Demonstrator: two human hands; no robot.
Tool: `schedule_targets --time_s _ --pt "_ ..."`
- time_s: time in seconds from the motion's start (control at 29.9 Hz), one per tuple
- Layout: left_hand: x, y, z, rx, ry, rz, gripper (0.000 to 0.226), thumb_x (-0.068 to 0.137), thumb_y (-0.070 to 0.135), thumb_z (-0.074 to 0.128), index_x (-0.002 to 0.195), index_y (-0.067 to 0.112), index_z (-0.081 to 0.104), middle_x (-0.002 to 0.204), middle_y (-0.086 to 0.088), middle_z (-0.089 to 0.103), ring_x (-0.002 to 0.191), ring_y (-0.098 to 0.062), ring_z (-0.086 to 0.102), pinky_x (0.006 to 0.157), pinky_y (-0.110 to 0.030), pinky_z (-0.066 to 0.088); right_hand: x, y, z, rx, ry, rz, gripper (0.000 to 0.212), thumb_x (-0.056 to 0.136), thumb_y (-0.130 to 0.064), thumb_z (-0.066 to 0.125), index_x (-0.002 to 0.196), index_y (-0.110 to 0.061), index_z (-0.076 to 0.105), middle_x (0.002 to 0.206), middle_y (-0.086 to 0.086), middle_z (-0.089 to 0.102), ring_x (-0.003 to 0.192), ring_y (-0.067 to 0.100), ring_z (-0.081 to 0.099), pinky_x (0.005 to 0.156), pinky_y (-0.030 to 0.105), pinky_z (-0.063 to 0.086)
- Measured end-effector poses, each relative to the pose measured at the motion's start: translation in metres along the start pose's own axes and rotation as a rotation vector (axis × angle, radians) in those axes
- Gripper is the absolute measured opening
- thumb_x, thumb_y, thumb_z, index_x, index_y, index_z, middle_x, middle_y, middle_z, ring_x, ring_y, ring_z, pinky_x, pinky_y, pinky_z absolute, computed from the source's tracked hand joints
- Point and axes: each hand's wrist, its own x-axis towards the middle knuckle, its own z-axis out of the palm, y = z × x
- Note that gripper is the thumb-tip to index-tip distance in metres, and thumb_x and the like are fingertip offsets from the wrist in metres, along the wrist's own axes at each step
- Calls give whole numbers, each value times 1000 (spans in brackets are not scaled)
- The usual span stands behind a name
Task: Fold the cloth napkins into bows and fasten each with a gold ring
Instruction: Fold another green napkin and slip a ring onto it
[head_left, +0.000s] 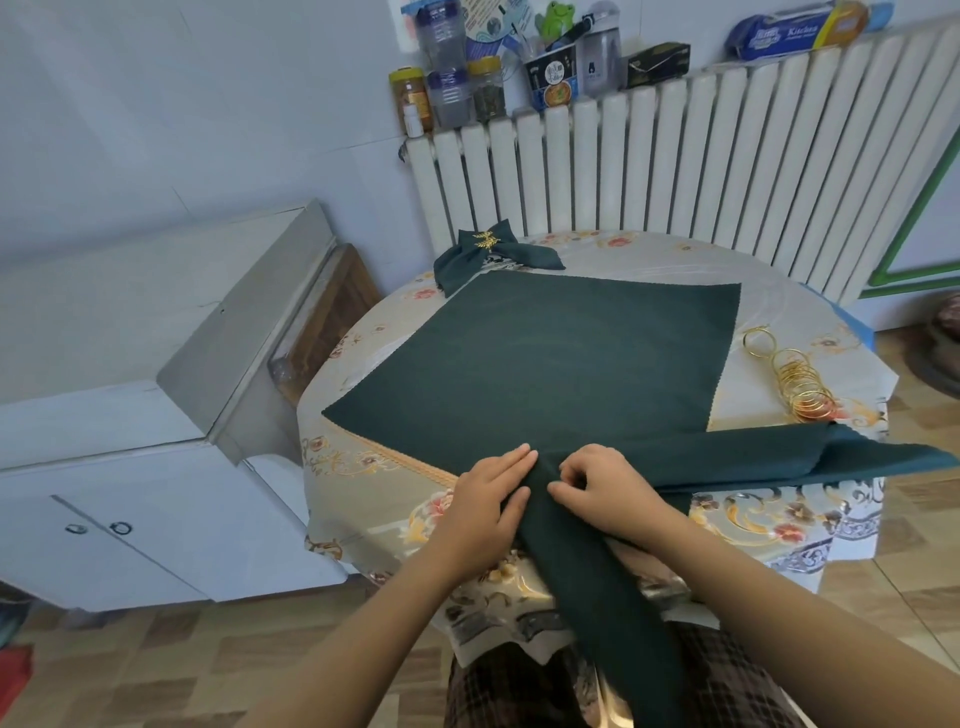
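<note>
While my left hand (491, 493) lies flat with straight fingers pressing the folded napkin (550, 483) at the near edge of the table (810, 322), my right hand (605, 486) has its fingers curled, grip pinching a fold at the same spot. Folded dark green strip: one end runs right along the table edge and pokes past it, other end hangs off the front toward my lap. A second, flat napkin (545, 353) is spread across the table middle, folded one partly on top of it. One finished bow (491, 254) with a gold clasp sits at the far left edge. Gold rings (795, 379) are in a pile at right, well apart from both hands.

Risks, as I judge them: the hanging end could drag the strip off the table if the left hand lifts; the pinch could slip and the pleat open, since the cloth looks limp; tugging might shift the flat napkin underneath. Reaching for a ring means releasing one hand, so the fold could spring loose.
</note>
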Motion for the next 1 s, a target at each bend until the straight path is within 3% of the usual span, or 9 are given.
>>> schedule_targets --time_s 0.1,0.23,0.37,0.47,0.57,0.7,0.8,0.9,1.0 --pt "7 7 0 64 -57 45 50 98 34 29 147 27 28 151 20 16 136 9 10 112 -19 8 7 1 -13 3 -10 47 16 84 -27 57 77 -13 58 84 2 63 81 19 58 72 32 45" --pt "13 11 8 170 -182 119 55 98 38 21 150 26 14 152 19 -1 140 6 -6 116 -22 1 6 11 -20 9 -14 25 20 76 -21 66 69 -18 48 95 1 57 89 17 57 80 31 49" --pt "16 12 10 277 -254 81 51 103 37 21 151 31 6 158 13 -3 142 1 -10 117 -26 -4 -2 17 -12 -13 -1 -60 19 84 -16 59 101 -17 52 109 -3 46 99 16 52 91 30 45" --pt "20 19 8 321 -303 44 51 102 40 22 151 32 7 158 12 -1 144 -3 -6 116 -27 -2 -14 24 -1 -359 114 -108 40 94 -31 46 133 -25 38 133 -5 37 124 16 35 104 30 23" --pt "26 25 2 390 -362 27 54 101 43 25 151 30 8 159 10 1 145 -6 -3 117 -29 3 -19 29 -13 -501 85 -38 51 93 -52 41 138 -30 31 139 -8 33 131 15 29 106 31 18" --pt "36 32 -7 457 -434 34 57 100 45 30 151 28 12 159 6 6 146 -12 3 118 -33 11 -1 35 -47 -435 22 139 49 90 -57 44 128 -26 47 131 -3 50 124 22 41 103 37 28" --pt "39 36 -11 457 -477 15 59 99 46 32 151 28 13 159 6 8 145 -13 5 118 -35 14 14 41 -74 -593 -84 237 43 84 -58 54 113 -26 56 116 -1 58 115 24 48 96 38 32" --pt "39 38 -12 457 -490 9 59 99 45 34 151 27 14 159 6 9 145 -14 6 118 -36 15 23 38 -89 -575 -235 312 42 77 -59 62 72 -19 52 77 -2 56 82 21 53 73 32 36" --pt "41 40 -14 466 -502 2 59 99 46 34 151 27 14 159 5 10 145 -15 7 117 -37 15 30 31 -92 -500 -300 349 51 76 -51 68 56 -15 39 59 -1 43 57 19 43 52 28 32"
